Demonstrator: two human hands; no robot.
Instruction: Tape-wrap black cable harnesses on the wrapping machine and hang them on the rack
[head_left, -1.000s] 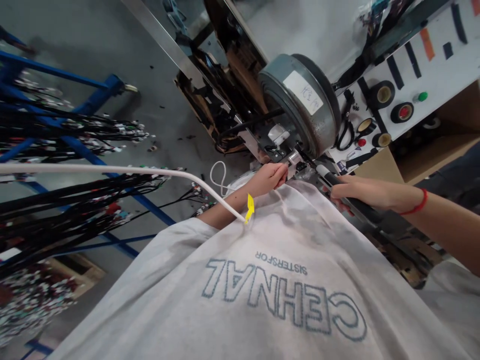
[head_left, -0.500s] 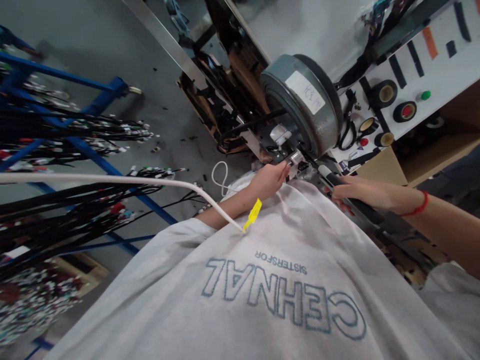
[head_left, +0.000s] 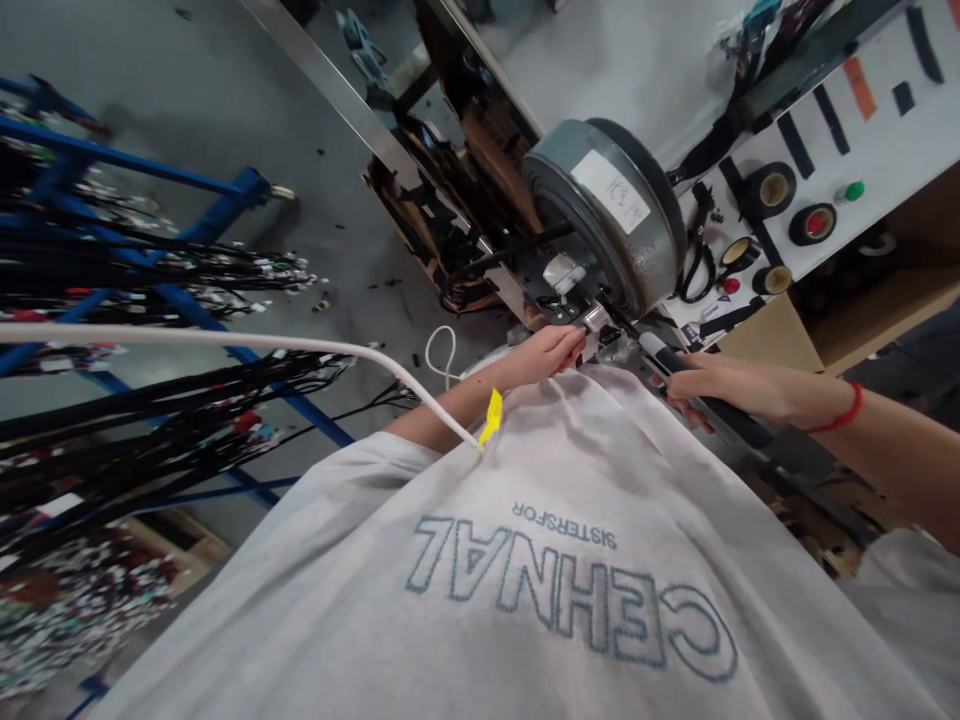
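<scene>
My left hand (head_left: 553,352) is closed, fingers pinched at a small silver metal part (head_left: 596,320) below a round grey drum (head_left: 607,215) with a white label. What the fingertips hold is too small to name. My right hand (head_left: 701,385), with a red cord at its wrist, is wrapped round a grey and black handle (head_left: 664,356) to the right of that part. A white cable (head_left: 360,350) with a yellow tag (head_left: 491,418) crosses in front of my left forearm.
Blue racks (head_left: 202,205) hung with black cable bundles stand at the left. At the right, a white board (head_left: 847,200) carries tape rolls, black scissors (head_left: 699,270) and tape strips. An open cardboard box (head_left: 772,340) lies beside it. Cartons fill the space behind the drum.
The view has shifted slightly, and the racks appear further right and lower. The yellow tag has moved a little left and turned more upright. Both hands keep nearly the same places.
</scene>
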